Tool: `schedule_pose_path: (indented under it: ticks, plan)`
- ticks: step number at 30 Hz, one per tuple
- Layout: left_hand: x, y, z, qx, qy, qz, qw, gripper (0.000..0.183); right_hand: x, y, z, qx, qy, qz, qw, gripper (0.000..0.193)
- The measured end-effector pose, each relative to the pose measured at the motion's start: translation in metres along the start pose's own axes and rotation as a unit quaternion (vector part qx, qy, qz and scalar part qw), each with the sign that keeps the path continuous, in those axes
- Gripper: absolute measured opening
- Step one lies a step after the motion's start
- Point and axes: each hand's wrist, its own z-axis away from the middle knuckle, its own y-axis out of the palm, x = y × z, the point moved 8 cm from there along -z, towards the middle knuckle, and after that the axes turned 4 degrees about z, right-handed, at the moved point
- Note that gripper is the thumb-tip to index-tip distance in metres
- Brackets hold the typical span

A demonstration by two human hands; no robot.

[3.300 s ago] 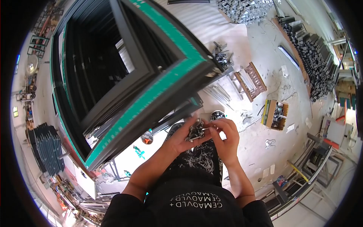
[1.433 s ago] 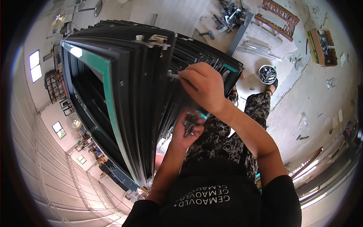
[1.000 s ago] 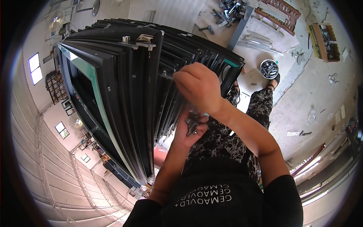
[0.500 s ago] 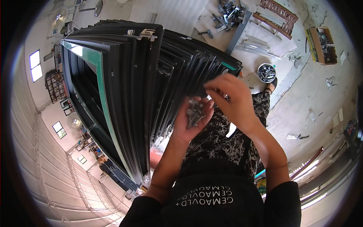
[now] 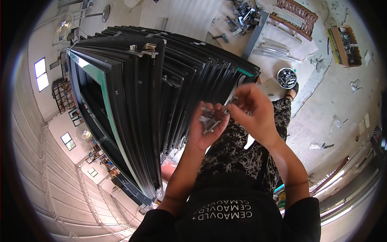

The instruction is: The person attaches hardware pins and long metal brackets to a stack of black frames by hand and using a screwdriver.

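Note:
My left hand (image 5: 199,136) is cupped palm up around a small pile of grey metal fittings (image 5: 209,121), held in front of my thighs. Just to its right, my right hand (image 5: 256,115) pinches a small metal fitting (image 5: 233,101) between thumb and fingers, close above the left fingertips. The exact kind of these pieces is too small to tell. Beside my hands on the left leans a thick stack of black metal frames (image 5: 137,80), one edged with a green strip (image 5: 107,94). A metal bracket (image 5: 149,49) sits on the top of a near frame.
A white bucket (image 5: 278,78) full of small metal parts stands by my foot. Farther off are a cardboard box (image 5: 336,48) of parts, a heap of metal pieces (image 5: 242,18), a hammer-shaped tool (image 5: 221,37), thin metal bars (image 5: 276,50) and a brown woven-looking rack (image 5: 300,16). Scraps litter the floor.
My right hand has moved slightly right, and a small fitting now shows in its fingers. The left hand stays nearly in place with its pile; the view has shifted a little.

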Motion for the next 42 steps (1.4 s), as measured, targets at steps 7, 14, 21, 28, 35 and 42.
schedule_pose_path:
  ticks: [7, 14, 21, 28, 35, 42]
  plan:
    - [-0.005, -0.025, 0.005, -0.045, 0.0, 0.056, 0.997, 0.027, -0.034, 0.045, -0.062, 0.018, 0.065, -0.187, 0.98, 0.028]
    - [-0.016, -0.065, 0.014, -0.087, 0.017, 0.087, 0.992, 0.026, -0.063, 0.076, -0.079, -0.011, 0.087, -0.202, 0.975, 0.02]
    - [-0.009, -0.096, 0.012, -0.158, 0.009, 0.041, 0.986, 0.029, -0.072, 0.087, -0.074, -0.067, 0.09, -0.188, 0.976, 0.019]
    - [-0.01, -0.105, 0.013, -0.138, 0.013, 0.044, 0.989, 0.033, -0.079, 0.091, -0.07, -0.094, 0.079, -0.238, 0.964, 0.018]
    - [-0.011, -0.11, 0.012, -0.132, 0.005, 0.061, 0.989, 0.034, -0.081, 0.094, -0.068, -0.093, 0.114, -0.273, 0.951, 0.019]
    - [-0.006, -0.109, 0.01, -0.141, -0.004, 0.048, 0.989, 0.035, -0.083, 0.097, -0.069, -0.086, 0.116, -0.258, 0.955, 0.018]
